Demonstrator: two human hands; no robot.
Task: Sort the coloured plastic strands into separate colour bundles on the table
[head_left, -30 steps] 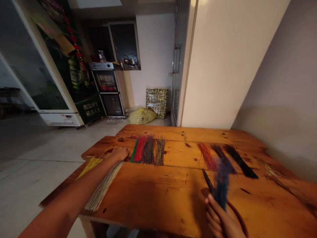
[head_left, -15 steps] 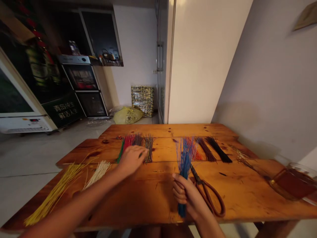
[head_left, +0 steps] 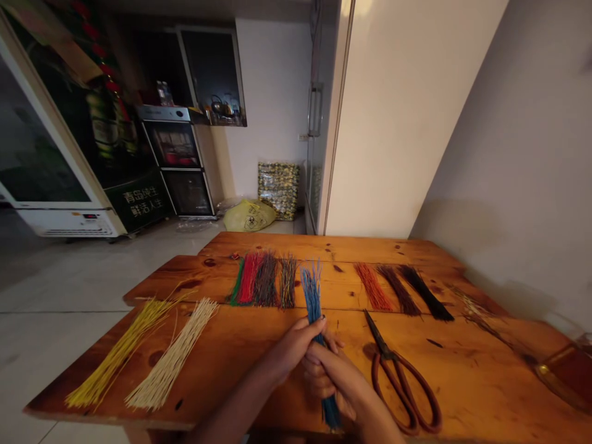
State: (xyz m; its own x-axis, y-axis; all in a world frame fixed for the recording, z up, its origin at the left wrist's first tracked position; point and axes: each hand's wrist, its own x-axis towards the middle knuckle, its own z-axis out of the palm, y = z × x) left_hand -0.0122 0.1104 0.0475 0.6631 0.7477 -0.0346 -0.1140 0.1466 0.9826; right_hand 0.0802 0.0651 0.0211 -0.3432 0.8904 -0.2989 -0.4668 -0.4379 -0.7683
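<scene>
A bundle of thin blue strands stands nearly upright above the front of the table, its loose ends fanning out at the top. My right hand is wrapped round its lower part. Just above, my left hand closes on the same bundle, thumb along its side, the two hands touching. Blue ends also stick out below my right hand. To the right lie scissors with dark blades and large reddish-brown handles. Left of my hands are a cream bundle and a yellow bundle.
Along the back of the wooden table lie green, red, dark mixed, multicoloured, orange, brown and black bundles. Loose strands and an amber glass container are at the right.
My left hand has come from the bundles at the back left to join my right hand on the blue bundle. That bundle has shifted left. The view has turned slightly left.
</scene>
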